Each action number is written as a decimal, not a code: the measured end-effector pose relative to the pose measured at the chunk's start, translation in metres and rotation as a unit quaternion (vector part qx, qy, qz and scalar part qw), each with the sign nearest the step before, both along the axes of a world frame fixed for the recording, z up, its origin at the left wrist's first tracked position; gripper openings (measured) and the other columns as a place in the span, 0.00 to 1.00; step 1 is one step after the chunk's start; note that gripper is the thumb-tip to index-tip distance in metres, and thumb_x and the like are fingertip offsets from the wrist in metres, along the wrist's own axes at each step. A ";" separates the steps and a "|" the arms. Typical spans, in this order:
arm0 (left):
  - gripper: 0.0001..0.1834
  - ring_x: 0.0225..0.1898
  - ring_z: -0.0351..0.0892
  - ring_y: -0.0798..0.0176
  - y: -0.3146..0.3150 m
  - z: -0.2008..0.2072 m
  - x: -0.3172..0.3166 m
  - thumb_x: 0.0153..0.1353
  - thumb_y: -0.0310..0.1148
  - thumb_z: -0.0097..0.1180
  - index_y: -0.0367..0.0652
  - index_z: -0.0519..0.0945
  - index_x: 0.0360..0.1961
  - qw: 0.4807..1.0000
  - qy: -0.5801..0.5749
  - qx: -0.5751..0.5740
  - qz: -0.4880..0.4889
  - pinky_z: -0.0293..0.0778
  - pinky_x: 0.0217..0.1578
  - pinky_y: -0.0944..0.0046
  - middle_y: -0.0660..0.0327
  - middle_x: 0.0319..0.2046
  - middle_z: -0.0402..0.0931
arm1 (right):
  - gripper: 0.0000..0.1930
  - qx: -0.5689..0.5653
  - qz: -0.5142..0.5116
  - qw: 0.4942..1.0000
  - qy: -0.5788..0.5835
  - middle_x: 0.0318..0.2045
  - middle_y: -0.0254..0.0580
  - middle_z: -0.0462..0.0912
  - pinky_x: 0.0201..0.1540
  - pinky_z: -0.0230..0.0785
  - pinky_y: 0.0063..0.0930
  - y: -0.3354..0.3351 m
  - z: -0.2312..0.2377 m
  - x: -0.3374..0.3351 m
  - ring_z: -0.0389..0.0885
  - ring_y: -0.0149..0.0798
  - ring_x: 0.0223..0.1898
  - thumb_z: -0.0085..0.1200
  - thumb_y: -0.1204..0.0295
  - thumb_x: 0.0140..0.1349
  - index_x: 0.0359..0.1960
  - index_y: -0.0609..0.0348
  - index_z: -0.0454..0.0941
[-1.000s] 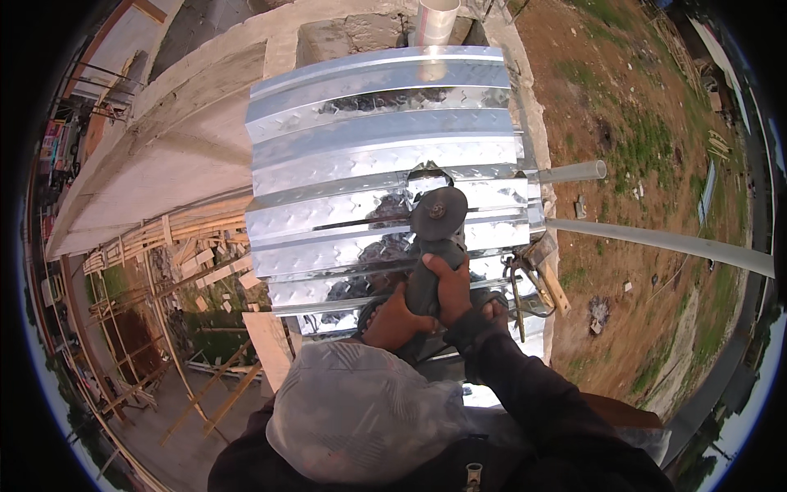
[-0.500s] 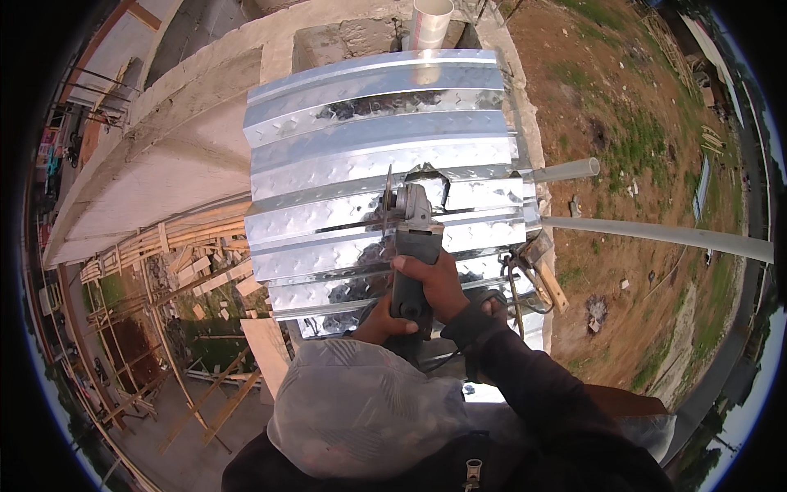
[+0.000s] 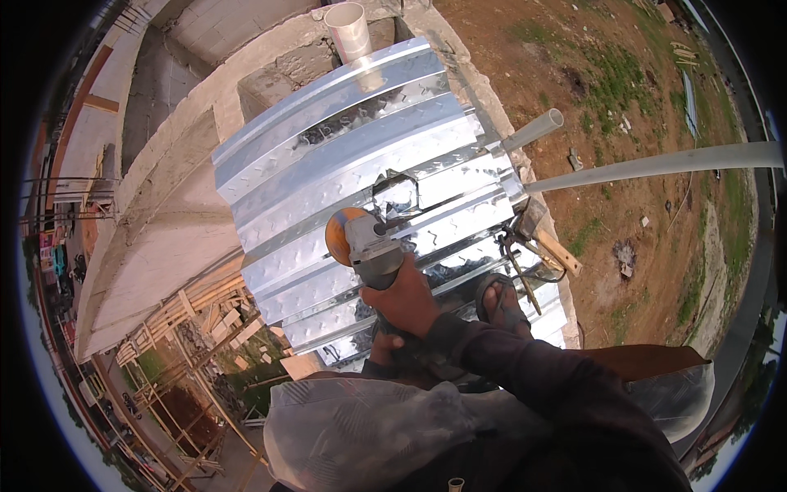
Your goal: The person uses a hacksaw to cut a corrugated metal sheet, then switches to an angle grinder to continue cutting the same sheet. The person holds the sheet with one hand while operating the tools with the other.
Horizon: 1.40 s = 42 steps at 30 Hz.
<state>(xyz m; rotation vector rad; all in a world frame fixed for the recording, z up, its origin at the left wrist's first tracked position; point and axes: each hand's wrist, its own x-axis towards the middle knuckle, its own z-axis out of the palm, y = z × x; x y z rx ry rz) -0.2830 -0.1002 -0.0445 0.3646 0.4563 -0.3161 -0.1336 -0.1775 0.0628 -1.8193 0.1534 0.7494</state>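
My right hand [image 3: 407,297] is wrapped round the front of the body of an angle grinder [image 3: 375,252], just behind its gear head. Lower down, my left hand [image 3: 384,348] grips the dark rear of the same tool, partly hidden by my right wrist. The orange-faced disc [image 3: 339,234] is tilted so its flat side shows, and it appears to be above the metal. Beneath lies a shiny ribbed metal decking sheet [image 3: 320,215]. A rough-edged cutout [image 3: 397,195] shows in it, just beyond the grinder head.
My sandalled foot [image 3: 502,303] stands on the decking, by tools with a wooden handle [image 3: 557,252]. A pale upright pipe [image 3: 348,33] rises at the far edge. Two grey pipes [image 3: 656,166] stick out right, over bare ground. Timber framing [image 3: 193,394] lies lower at left.
The grinder has moved left and nearer to me, away from the cutout, and its disc has turned from edge-on to face-on. The whole view has swung round. Both hands keep their hold.
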 end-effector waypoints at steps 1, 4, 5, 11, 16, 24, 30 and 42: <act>0.47 0.53 0.80 0.47 0.002 -0.003 -0.004 0.43 0.38 0.74 0.32 0.68 0.65 1.000 0.005 -0.015 0.005 0.78 0.56 0.50 0.47 0.53 0.78 | 0.40 -0.017 -0.001 1.000 0.005 0.47 0.64 0.81 0.53 0.76 0.47 0.002 -0.001 -0.001 0.83 0.61 0.51 0.70 0.61 0.49 0.57 0.72 0.62; 0.46 0.53 0.81 0.45 0.008 -0.013 -0.013 0.43 0.39 0.73 0.32 0.69 0.64 0.999 0.017 -0.038 0.009 0.79 0.55 0.49 0.46 0.53 0.79 | 0.38 -0.058 -0.001 0.998 0.018 0.44 0.64 0.82 0.51 0.77 0.46 0.009 -0.007 -0.001 0.84 0.61 0.47 0.70 0.62 0.49 0.54 0.72 0.61; 0.46 0.53 0.81 0.45 0.010 -0.015 -0.015 0.43 0.39 0.73 0.32 0.69 0.64 0.999 0.020 -0.040 0.012 0.79 0.55 0.49 0.46 0.52 0.79 | 0.38 -0.065 0.001 0.998 0.020 0.43 0.64 0.82 0.51 0.77 0.47 0.011 -0.009 -0.002 0.84 0.62 0.47 0.70 0.62 0.50 0.54 0.72 0.61; 0.43 0.51 0.82 0.44 0.006 -0.019 -0.017 0.42 0.35 0.68 0.30 0.70 0.62 0.993 0.037 -0.106 0.039 0.81 0.54 0.48 0.46 0.52 0.80 | 0.38 -0.040 0.012 0.998 0.049 0.46 0.66 0.81 0.55 0.74 0.50 0.005 -0.007 0.004 0.82 0.64 0.50 0.66 0.60 0.51 0.56 0.69 0.60; 0.43 0.50 0.82 0.45 0.002 -0.012 -0.007 0.44 0.42 0.71 0.31 0.72 0.61 0.996 0.010 -0.078 0.034 0.81 0.54 0.48 0.46 0.51 0.80 | 0.38 -0.055 0.024 0.996 0.063 0.46 0.67 0.81 0.54 0.74 0.50 0.004 -0.001 0.011 0.82 0.65 0.50 0.66 0.59 0.51 0.55 0.70 0.60; 0.44 0.50 0.83 0.44 -0.001 -0.008 -0.002 0.42 0.39 0.70 0.31 0.71 0.62 0.996 0.019 -0.071 0.051 0.81 0.54 0.48 0.46 0.51 0.80 | 0.39 -0.064 0.025 0.996 0.059 0.45 0.66 0.82 0.54 0.74 0.50 0.004 0.002 0.015 0.83 0.64 0.49 0.65 0.59 0.51 0.58 0.73 0.61; 0.44 0.50 0.83 0.44 -0.005 -0.004 0.004 0.41 0.36 0.68 0.30 0.70 0.63 0.995 0.017 -0.081 0.059 0.81 0.54 0.48 0.45 0.52 0.80 | 0.40 -0.060 0.017 0.997 0.046 0.45 0.67 0.82 0.54 0.75 0.48 0.005 0.001 0.014 0.83 0.63 0.50 0.64 0.60 0.51 0.59 0.75 0.59; 0.46 0.51 0.83 0.44 -0.005 -0.004 0.007 0.40 0.37 0.69 0.31 0.69 0.63 0.994 0.017 -0.087 0.059 0.81 0.54 0.48 0.46 0.53 0.79 | 0.37 -0.051 0.025 0.997 0.051 0.45 0.67 0.82 0.54 0.75 0.47 0.004 0.010 0.021 0.83 0.64 0.49 0.64 0.63 0.52 0.57 0.74 0.59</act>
